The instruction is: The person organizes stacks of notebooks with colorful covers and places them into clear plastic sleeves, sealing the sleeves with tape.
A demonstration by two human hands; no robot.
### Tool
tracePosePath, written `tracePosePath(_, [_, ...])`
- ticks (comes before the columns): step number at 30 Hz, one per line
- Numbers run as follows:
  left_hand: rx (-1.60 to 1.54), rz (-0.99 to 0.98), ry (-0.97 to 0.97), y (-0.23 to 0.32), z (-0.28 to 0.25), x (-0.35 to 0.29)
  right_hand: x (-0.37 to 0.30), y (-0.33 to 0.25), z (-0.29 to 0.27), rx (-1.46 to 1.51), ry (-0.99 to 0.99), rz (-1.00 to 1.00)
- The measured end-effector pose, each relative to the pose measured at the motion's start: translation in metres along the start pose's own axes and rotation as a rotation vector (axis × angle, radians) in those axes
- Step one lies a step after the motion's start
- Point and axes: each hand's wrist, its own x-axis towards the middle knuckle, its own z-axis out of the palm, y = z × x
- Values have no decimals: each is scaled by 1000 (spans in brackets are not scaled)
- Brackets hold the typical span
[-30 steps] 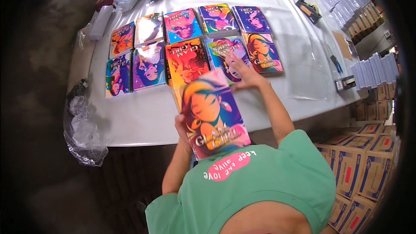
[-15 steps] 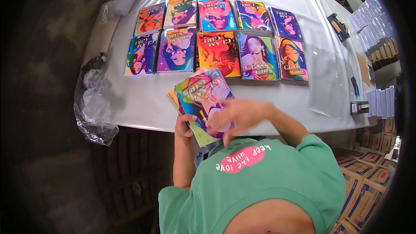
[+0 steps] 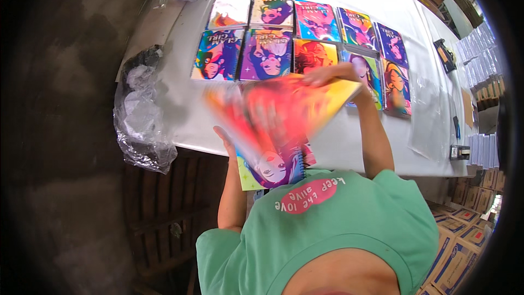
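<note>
A red, orange and yellow spiral notebook (image 3: 284, 109), smeared by motion, is raised and tilted over the table's near edge. Its upper right corner is in the grip of my right hand (image 3: 322, 75). Below it, close to my shirt, is another spiral notebook (image 3: 273, 169) with a purple and green illustrated cover. My left hand (image 3: 225, 140) supports this one from its left side, with most of the fingers hidden. Farther off, colourful spiral notebooks (image 3: 266, 57) lie in two rows; my right forearm partly covers the near row.
White sheeting covers the table (image 3: 180, 109). Crumpled clear plastic (image 3: 142, 109) hangs off its left edge. On the right are a tape dispenser (image 3: 445, 55), another dark dispenser (image 3: 459, 152) and a blue-black cutter (image 3: 456, 127). Cardboard boxes (image 3: 456, 259) stand at the lower right.
My right hand has moved up and away from the held notebooks, and the red-orange notebook now swings with it. The view has shifted, so the table's contents appear farther right.
</note>
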Motion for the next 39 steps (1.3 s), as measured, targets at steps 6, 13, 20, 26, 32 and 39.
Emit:
tracePosePath(6, [-75, -126, -100, 28, 2, -5, 66, 102, 41, -972, 65, 444])
tracePosePath(13, [-7, 79, 206, 66, -48, -47, 35, 112, 71, -876, 509, 276])
tracePosePath(20, [-85, 135, 85, 70, -70, -20, 87, 63, 162, -897, -197, -47])
tracePosePath(26, [-351, 34, -24, 80, -84, -29, 181, 213, 123, -1373, 204, 128])
tracePosePath(32, [-230, 64, 110, 80, -62, -36, 178, 165, 85, -635, 235, 14])
tracePosePath(39, [-233, 91, 77, 78, -49, 41, 198, 137, 33, -49, -539, 41])
